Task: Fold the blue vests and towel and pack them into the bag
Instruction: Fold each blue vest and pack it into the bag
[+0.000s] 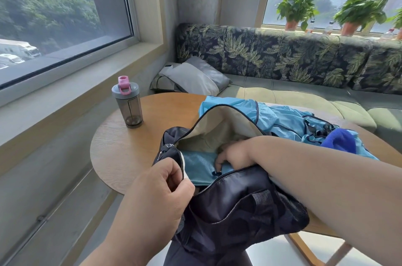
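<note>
Two hands work the bag [239, 205]: left hand [158, 187] pinches its near-left rim, right hand [230, 155] presses a folded vest [200, 165] inside, fingers relaxed.

Grey shaker bottle [127, 102] with pink cap upright on round wooden table [121, 152], far left. Grey pillows [193, 78] on leaf-print sofa [282, 57] beyond. Potted plants [295, 8] on far-right windowsill.

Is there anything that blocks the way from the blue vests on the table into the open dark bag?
Only the right hand, inside the dark bag opening, pressing a folded light-blue vest.
</note>
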`<state>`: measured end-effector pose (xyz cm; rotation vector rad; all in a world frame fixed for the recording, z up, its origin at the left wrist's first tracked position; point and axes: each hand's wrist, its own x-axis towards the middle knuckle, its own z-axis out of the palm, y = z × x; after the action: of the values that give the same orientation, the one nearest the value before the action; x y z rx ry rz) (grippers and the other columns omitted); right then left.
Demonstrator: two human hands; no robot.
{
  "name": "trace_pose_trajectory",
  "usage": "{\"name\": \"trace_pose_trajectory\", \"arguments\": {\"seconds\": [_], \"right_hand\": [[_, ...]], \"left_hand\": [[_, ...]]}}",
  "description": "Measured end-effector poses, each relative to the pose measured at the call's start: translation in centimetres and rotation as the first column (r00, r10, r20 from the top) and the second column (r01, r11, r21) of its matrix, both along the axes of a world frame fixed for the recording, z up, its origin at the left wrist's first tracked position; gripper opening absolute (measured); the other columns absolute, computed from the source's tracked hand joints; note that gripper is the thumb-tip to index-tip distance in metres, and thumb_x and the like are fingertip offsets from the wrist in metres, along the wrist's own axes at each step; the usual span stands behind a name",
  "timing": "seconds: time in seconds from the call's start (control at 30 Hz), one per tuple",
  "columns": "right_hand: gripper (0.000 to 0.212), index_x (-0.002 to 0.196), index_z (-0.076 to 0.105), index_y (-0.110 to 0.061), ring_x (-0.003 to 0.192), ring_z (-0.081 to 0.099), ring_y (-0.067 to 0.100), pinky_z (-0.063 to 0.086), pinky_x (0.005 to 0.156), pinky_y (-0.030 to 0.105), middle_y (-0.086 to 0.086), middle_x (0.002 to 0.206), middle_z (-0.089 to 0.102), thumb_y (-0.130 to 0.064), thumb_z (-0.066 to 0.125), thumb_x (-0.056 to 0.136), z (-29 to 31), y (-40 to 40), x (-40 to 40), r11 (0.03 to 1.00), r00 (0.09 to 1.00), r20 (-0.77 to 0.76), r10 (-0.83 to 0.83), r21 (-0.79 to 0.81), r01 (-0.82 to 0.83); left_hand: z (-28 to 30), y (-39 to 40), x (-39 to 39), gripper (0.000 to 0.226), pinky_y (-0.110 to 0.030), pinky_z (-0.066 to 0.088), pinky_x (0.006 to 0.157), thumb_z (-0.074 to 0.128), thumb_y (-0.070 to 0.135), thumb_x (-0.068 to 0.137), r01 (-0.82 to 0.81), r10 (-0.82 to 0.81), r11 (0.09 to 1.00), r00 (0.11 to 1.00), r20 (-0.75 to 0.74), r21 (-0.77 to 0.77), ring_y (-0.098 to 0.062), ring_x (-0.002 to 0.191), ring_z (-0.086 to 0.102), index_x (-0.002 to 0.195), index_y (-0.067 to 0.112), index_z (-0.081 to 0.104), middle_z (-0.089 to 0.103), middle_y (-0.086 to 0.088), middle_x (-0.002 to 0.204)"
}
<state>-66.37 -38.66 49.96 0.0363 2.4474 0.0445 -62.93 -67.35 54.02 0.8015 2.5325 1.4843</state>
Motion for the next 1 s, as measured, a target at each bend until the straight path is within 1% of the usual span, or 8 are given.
{"name": "trace_pose_trajectory", "arguments": {"seconds": [0.13,0.3,0.4,0.47,0.6,0.7,0.77,1.0], "right_hand": [[0.025,0.104,0.077,-0.044,0.13,0.053,0.027,0.042,0.113,0.045,-0.007,0.136,0.061,-0.032,0.07,0.083,-0.7,0.2,0.0,0.997,0.997,0.036,-0.074,0.041,0.073],[0.039,0.129,0.069,-0.031,0.128,0.055,0.031,0.046,0.106,0.037,0.003,0.14,0.056,-0.021,0.07,0.092,-0.4,0.4,0.0,0.998,0.996,0.061,-0.068,0.016,0.067],[0.075,0.154,0.037,-0.034,0.13,0.053,0.03,0.045,0.103,0.033,0.004,0.145,0.047,-0.023,0.071,0.088,0.8,0.9,0.4,0.975,0.974,-0.051,-0.219,0.016,0.22],[0.082,0.16,0.027,-0.023,0.129,0.056,0.029,0.045,0.101,0.032,0.007,0.146,0.053,-0.026,0.067,0.089,1.4,1.2,0.8,0.948,0.952,-0.079,-0.295,0.104,0.302],[0.062,0.15,0.045,-0.007,0.13,0.055,0.028,0.04,0.098,0.03,0.011,0.144,0.057,-0.031,0.062,0.095,1.4,1.4,1.6,0.91,0.939,-0.019,-0.344,0.24,0.338],[0.035,0.119,0.069,-0.017,0.109,0.061,0.028,0.046,0.095,0.029,0.008,0.125,0.067,-0.037,0.068,0.09,0.6,1.8,1.5,0.919,0.94,0.032,-0.34,0.225,0.324],[0.022,0.101,0.068,-0.02,0.097,0.059,0.025,0.045,0.087,0.03,0.004,0.106,0.066,-0.038,0.067,0.09,0.2,2.1,1.5,0.92,0.94,0.016,-0.341,0.21,0.331],[0.023,0.109,0.069,-0.01,0.094,0.064,0.026,0.046,0.08,0.03,0.006,0.108,0.071,-0.026,0.06,0.095,-0.2,2.3,1.4,0.949,0.959,-0.091,-0.268,0.148,0.279]], "left_hand": [[0.0,0.2,-0.1,0.022,-0.031,0.036,0.055,0.066,0.024,0.086,0.0,0.0,1.0,1.0,-0.008,-0.002,-0.008,0.051,0.037,0.075,0.019,0.048,0.041,0.009,0.053],[-0.1,0.3,-0.2,0.022,-0.031,0.037,0.055,0.067,0.026,0.086,0.0,0.0,1.0,1.0,-0.011,0.005,-0.007,0.051,0.038,0.075,0.02,0.049,0.042,0.008,0.053],[-0.1,0.4,-0.1,0.021,-0.031,0.037,0.055,0.066,0.027,0.087,-0.006,0.006,1.0,1.0,-0.016,0.01,-0.007,0.051,0.038,0.076,0.02,0.049,0.043,0.009,0.053],[-0.1,0.6,0.0,0.021,-0.032,0.037,0.056,0.066,0.025,0.087,-0.016,0.017,1.0,1.0,-0.017,0.016,-0.008,0.052,0.038,0.076,0.02,0.048,0.043,0.009,0.053],[0.2,1.0,0.2,0.025,-0.034,0.037,0.056,0.065,0.023,0.086,-0.049,0.049,0.999,0.999,-0.002,0.017,-0.008,0.052,0.038,0.073,0.013,0.046,0.041,0.009,0.053],[0.4,1.3,0.5,0.027,-0.034,0.037,0.056,0.066,0.023,0.086,-0.056,0.056,0.998,0.998,0.008,0.026,-0.009,0.052,0.038,0.073,0.01,0.046,0.041,0.009,0.053],[0.4,1.4,0.7,0.028,-0.033,0.037,0.056,0.065,0.025,0.086,-0.051,0.05,0.998,0.999,0.014,0.025,-0.009,0.052,0.038,0.073,0.011,0.045,0.041,0.009,0.052],[-0.1,1.9,1.1,0.023,-0.031,0.038,0.057,0.065,0.028,0.086,-0.029,0.029,0.999,0.999,0.016,0.032,-0.009,0.052,0.037,0.074,0.022,0.047,0.041,0.009,0.052]]}}
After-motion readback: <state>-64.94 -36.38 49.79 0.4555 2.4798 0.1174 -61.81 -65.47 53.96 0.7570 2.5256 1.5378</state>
